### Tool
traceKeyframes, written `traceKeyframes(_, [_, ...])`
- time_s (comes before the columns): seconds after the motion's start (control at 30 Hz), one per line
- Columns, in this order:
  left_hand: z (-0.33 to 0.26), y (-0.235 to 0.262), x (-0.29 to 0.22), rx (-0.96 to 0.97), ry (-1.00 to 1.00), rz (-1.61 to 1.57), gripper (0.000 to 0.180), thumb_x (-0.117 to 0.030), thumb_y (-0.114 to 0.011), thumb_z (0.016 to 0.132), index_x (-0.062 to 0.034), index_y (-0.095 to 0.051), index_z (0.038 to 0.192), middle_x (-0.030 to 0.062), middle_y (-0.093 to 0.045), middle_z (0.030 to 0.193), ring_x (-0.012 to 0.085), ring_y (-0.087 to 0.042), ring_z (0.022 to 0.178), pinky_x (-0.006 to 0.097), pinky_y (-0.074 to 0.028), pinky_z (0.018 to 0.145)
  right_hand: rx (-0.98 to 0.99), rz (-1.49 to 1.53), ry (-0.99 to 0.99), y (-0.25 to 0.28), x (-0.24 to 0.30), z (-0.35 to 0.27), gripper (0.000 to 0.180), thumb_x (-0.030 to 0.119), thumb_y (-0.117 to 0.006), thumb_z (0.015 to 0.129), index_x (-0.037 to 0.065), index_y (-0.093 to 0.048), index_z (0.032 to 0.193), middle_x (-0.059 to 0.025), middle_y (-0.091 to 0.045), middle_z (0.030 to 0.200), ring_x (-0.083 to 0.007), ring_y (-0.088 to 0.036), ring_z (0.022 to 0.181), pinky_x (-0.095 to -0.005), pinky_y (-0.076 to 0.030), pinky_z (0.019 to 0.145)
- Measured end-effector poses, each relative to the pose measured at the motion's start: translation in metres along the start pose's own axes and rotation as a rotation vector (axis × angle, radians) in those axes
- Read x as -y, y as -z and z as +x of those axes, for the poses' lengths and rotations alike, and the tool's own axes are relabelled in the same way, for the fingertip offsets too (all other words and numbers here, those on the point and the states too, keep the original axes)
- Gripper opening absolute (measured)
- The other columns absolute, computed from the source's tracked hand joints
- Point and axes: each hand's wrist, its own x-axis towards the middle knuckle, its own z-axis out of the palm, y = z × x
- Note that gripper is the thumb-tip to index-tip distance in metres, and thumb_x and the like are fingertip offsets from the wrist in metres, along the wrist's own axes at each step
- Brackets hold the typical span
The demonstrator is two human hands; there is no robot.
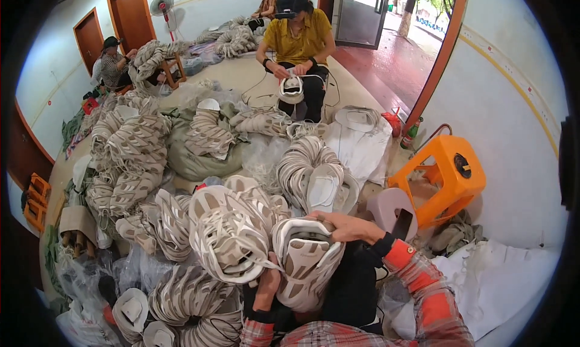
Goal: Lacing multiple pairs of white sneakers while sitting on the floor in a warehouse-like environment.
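Observation:
A beige and white shoe upper (302, 265) stands over my lap with its padded collar facing up. My right hand (350, 227) is closed on the right side of that collar, thumb and fingers along the rim. Low at the upper's left side, my left hand (267, 288) is closed against it, its fingertips partly hidden. A pale lace strip (266, 263) passes by those fingers. Right beside my left hand rises a bundle of nested shoe uppers (229, 235), with loose laces on top. Beyond the upper lies a curved row of stacked uppers (305, 166).
More stacked uppers (136, 147) pile up on the left, with others (193, 305) at lower left. An orange stool (447, 172) and white sacking (489, 280) are on the right. Ahead, a seated person (299, 39) handles another upper. Two more people sit farther back.

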Motion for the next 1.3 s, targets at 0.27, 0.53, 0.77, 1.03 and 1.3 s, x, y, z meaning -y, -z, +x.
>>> traceKeyframes(0.27, [0.042,0.11,-0.066,0.184,0.08,-0.742,0.029,-0.012,-0.056,0.084,0.0008,-0.052,0.109,0.0138,-0.056,0.11,0.0235,-0.055,0.099,0.033,-0.043,0.086,0.129,-0.191,-0.25,0.011,0.007,0.006,0.068,-0.002,-0.046,0.061,0.003,-0.04,0.129,-0.0218,-0.055,0.111,-0.0291,-0.056,0.099,-0.0342,-0.043,0.084])
traceKeyframes(0.53, [0.047,0.056,-0.035,-0.107,0.229,-1.266,0.031,-0.006,-0.049,0.084,0.0032,-0.05,0.113,0.0135,-0.057,0.106,0.021,-0.054,0.099,0.031,-0.042,0.086,-0.043,-0.312,0.109,-0.022,-0.046,0.019,0.044,0.015,-0.059,0.07,0.0,-0.048,0.111,-0.0195,-0.051,0.107,-0.0354,-0.055,0.091,-0.0382,-0.046,0.077])
traceKeyframes(0.77, [0.061,0.098,-0.073,-0.029,0.34,-0.91,0.021,-0.008,-0.057,0.08,0.0047,-0.06,0.097,0.0062,-0.063,0.085,0.0122,-0.056,0.075,0.026,-0.045,0.068,0.089,-0.275,0.016,-0.037,0.001,0.014,0.037,0.009,-0.055,0.069,0.001,-0.053,0.104,-0.0188,-0.057,0.09,-0.0355,-0.056,0.088,-0.0386,-0.046,0.079])
traceKeyframes(1.03, [0.085,0.058,-0.037,0.568,0.444,-1.224,0.032,-0.02,-0.05,0.085,0.002,-0.06,0.106,0.0074,-0.06,0.106,0.0159,-0.056,0.091,0.029,-0.044,0.082,-0.071,0.195,-0.018,-0.033,-0.041,0.016,0.072,0.002,-0.06,0.053,0.003,-0.049,0.124,-0.0133,-0.058,0.114,-0.0218,-0.052,0.107,-0.0309,-0.041,0.092])
traceKeyframes(1.3, [0.119,0.055,-0.071,0.562,0.671,-1.471,0.041,-0.03,-0.04,0.089,0.002,-0.055,0.11,0.0127,-0.063,0.098,0.0191,-0.062,0.082,0.031,-0.048,0.074,-0.136,0.88,-0.247,-0.024,-0.11,0.029,0.046,0.007,-0.061,0.061,-0.003,-0.057,0.106,-0.0063,-0.06,0.087,-0.014,-0.057,0.073,-0.0249,-0.046,0.063])
